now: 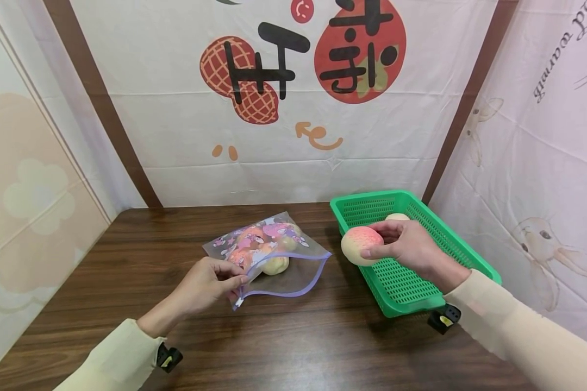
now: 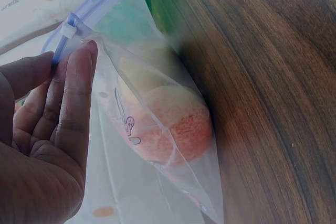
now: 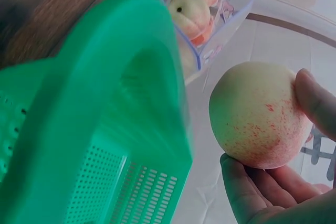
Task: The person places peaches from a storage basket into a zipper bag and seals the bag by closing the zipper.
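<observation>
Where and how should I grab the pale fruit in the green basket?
Probably best across opposite sides, at its widest part, from above: the pale fruit shows a rounded top, and the walls of the green basket ring it, hindering a sideways reach. Its lower part is hidden.

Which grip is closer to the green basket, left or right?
Right. The right grip holds a peach and appears over the green basket in the head view; the left grip is farther off, left of the basket, pinching the clear bag.

Bag (image 1: 309,245) lies left of basket (image 1: 413,307) on table (image 1: 293,347).
</observation>
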Demonstrator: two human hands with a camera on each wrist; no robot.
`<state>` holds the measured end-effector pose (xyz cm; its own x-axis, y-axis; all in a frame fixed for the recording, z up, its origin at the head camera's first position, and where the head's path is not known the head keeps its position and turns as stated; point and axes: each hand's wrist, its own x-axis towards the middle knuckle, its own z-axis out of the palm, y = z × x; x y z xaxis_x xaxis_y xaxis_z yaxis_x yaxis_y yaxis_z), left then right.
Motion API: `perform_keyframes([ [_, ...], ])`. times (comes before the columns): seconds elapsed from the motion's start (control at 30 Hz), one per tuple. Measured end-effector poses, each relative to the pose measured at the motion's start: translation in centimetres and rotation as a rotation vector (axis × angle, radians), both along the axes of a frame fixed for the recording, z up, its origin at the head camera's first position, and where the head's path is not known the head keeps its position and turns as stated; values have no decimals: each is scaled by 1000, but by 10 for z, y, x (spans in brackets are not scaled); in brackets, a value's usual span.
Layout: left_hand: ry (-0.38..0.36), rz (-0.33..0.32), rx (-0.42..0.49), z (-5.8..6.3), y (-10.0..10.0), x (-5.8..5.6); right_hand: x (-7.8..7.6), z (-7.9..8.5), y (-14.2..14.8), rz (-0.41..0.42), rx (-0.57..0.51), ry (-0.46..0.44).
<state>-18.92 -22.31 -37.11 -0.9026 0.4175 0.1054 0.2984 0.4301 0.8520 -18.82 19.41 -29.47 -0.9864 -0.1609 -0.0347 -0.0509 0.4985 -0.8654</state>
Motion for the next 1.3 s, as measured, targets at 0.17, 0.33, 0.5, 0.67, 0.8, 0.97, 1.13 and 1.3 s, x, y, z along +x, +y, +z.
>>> perform_keyframes([
  [0.17,-3,-2,1,0,0,0,2,-1,-8,21,-19,12],
  [0.33,-1,4,-8,0,1,-1,4,-4,-17,34,-41,4],
  [0.5,2,3,-7,1,1,0,6,-8,-28,50,-81,-5],
  [0.67,-2,3,-4,1,1,0,8,-12,-39,60,-97,-13],
  [0.8,3,4,-8,1,1,0,9,-17,-45,56,-95,-13],
  [0.97,10,7,-16,1,1,0,9,-24,-52,63,-107,-26],
  [1.13,10,7,-17,1,1,0,10,-28,-59,61,-106,-33],
  [1.3,7,4,-14,1,1,0,10,-31,-65,53,-104,-35],
])
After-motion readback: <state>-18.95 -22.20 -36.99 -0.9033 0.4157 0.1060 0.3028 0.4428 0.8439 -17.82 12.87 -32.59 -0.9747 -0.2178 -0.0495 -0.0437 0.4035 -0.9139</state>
